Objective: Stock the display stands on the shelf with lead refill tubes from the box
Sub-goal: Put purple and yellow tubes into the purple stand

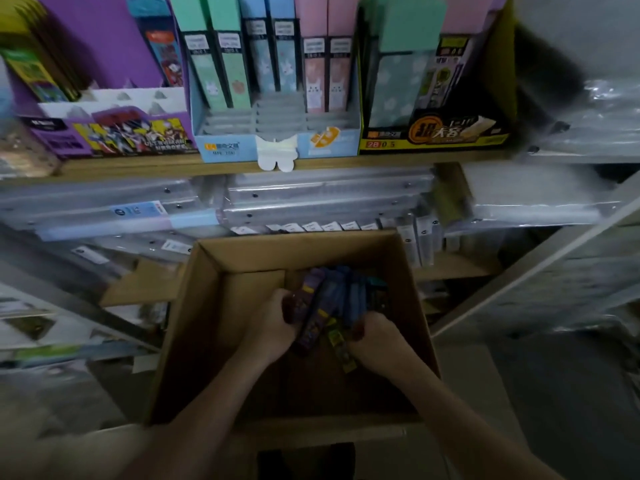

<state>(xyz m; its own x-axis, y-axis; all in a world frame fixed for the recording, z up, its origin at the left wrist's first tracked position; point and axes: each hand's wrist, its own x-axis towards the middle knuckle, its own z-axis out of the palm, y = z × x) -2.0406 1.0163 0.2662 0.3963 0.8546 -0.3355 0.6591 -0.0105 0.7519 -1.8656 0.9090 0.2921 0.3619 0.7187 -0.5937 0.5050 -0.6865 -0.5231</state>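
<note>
Here, box point(207, 271): top open, tall walls all round, below the shelf point(138, 166).
Tubes point(332, 299): bundled far-right inside the box, bare floor to their left.
Left hand point(273, 323): curled round the bundle's left edge.
Right hand point(375, 336): curled round its right edge.
Blue stand point(225, 147): front rows open.

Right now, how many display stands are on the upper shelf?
3, side by side on the shelf: a purple stand at the left, a blue stand in the middle, a yellow stand at the right. The blurred far left may hide another.
</note>
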